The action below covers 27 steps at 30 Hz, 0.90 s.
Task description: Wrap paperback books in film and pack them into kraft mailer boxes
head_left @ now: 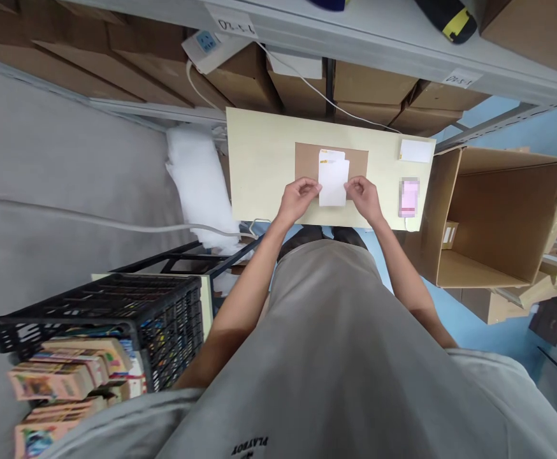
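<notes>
A white paper slip [333,185] with small orange print at its top edge is in front of me, over a flat brown cardboard piece [307,162] on the pale yellow tabletop [262,166]. My left hand [297,199] pinches its left edge between thumb and fingers. On the opposite edge, my right hand [364,197] pinches it the same way. Behind the slip shows the top of a second white slip [332,154] with similar print. Whether the held slip touches the cardboard I cannot tell.
To the right on the tabletop lie a white stack of slips [415,151] and a pink-screened phone [409,197] with a cable. Beyond stands a large open carton [503,217]. A black crate [168,331] with books is at lower left. Shelved boxes [374,83] line the back.
</notes>
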### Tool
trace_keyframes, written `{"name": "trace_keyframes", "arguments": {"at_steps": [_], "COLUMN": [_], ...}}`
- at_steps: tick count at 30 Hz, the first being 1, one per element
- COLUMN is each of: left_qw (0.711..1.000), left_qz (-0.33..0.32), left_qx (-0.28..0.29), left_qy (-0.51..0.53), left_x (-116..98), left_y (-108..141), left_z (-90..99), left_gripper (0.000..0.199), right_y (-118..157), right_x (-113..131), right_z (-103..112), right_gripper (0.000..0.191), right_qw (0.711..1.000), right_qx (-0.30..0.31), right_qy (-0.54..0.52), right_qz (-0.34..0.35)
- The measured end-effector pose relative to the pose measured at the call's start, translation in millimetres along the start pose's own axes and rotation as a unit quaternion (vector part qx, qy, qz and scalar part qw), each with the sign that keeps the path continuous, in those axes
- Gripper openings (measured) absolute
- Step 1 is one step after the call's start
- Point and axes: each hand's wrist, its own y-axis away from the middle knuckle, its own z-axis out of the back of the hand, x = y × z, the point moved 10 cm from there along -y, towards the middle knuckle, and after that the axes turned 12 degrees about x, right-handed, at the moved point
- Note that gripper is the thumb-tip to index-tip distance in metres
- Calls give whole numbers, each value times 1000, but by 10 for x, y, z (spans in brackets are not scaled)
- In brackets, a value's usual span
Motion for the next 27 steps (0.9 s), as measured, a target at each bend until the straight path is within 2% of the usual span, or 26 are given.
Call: {"name": "trace_keyframes", "arguments": {"at_steps": [4,8,14,27], "left_qw": [998,995,994,991], "left_qz": [-6,5,16,13], "left_qx": [-18,-33,-45,-43], "left_qy": [-59,-90,-98,-123], "left_x": [30,135,235,235], "left_y": [-402,-619,-650,-635], "left_z": [62,123,170,156], "left_gripper": [23,13,7,10], "right_y": [-397,-596,-645,-605], "right_x": [-117,-279,-375,-364], "right_z": [99,88,43,36], "right_gripper": [31,33,28,29], "right_qw": [999,998,998,995], "right_qx": [-3,5,0,1], "right_qy": [42,58,66,102], "right_qz": [14,-4,-19,-9]}}
